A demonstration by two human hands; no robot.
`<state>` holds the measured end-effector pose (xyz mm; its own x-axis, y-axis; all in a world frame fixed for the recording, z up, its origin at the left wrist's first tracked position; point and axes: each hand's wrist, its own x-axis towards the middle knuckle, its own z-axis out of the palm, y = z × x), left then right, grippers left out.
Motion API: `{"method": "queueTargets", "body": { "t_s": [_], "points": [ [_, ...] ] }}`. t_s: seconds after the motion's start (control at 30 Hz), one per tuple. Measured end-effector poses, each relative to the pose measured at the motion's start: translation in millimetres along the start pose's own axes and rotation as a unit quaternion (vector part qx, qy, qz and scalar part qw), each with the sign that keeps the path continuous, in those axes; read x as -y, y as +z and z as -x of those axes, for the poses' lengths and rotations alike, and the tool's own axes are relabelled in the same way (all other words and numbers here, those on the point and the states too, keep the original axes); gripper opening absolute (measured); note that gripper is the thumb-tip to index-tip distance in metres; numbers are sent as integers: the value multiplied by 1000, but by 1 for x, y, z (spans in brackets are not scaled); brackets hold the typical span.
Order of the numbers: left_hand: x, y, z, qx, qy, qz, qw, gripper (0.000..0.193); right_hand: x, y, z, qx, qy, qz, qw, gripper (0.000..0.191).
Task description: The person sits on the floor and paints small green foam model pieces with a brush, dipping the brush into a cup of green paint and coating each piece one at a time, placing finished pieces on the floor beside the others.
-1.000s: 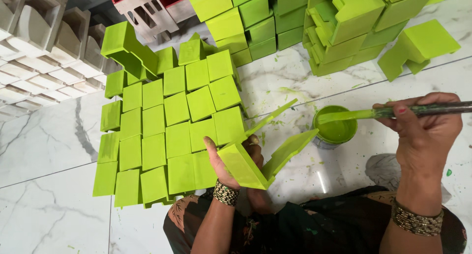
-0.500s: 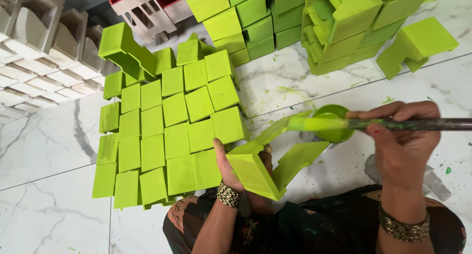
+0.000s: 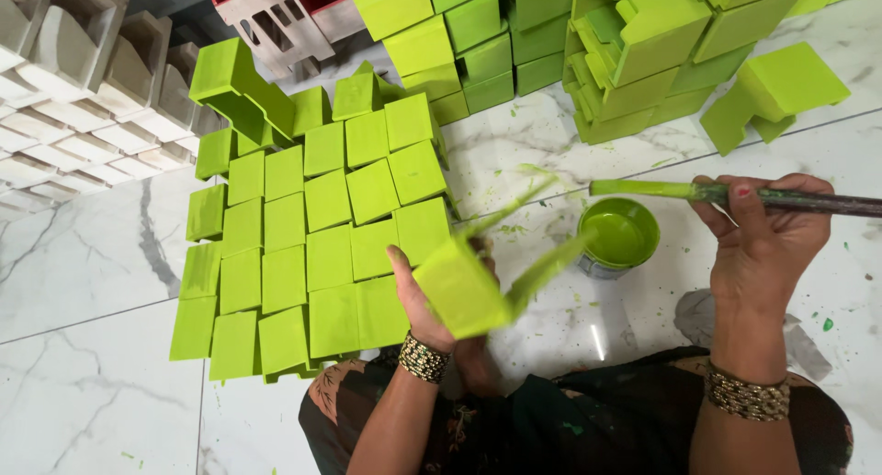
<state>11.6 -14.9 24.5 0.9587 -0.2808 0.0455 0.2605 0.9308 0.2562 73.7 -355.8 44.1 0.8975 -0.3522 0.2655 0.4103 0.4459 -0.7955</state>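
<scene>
Seated on a marble floor [image 3: 83,365], painting green blocks. Left hand [image 3: 432,296] closed around a green piece [image 3: 464,287], tilted toward two o'clock. Right hand [image 3: 767,236] gripping a brush [image 3: 698,192], lying level, tip at nine o'clock, just above the paint pot [image 3: 617,236].

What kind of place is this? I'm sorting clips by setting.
Likely a small craft workshop floor: rows of green-painted pieces drying on marble floor tiles, unpainted pieces stacked nearby, a green paint tin.
</scene>
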Motion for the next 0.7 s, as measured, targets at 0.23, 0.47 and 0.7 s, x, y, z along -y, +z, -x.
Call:
{"method": "queueTargets", "body": {
  "t_s": [0.23, 0.47, 0.7],
  "points": [
    [8, 28, -24, -168, 152, -46, 973, 96, 9, -4, -3, -5, 29, -112, 993, 31],
    [3, 21, -17, 109, 86, 89, 986, 115, 29, 17, 14, -10, 34, -100, 994, 24],
    [3, 41, -4, -77, 176, 78, 978, 113, 48, 46, 43, 104, -1, -50, 993, 26]
  ]
}}
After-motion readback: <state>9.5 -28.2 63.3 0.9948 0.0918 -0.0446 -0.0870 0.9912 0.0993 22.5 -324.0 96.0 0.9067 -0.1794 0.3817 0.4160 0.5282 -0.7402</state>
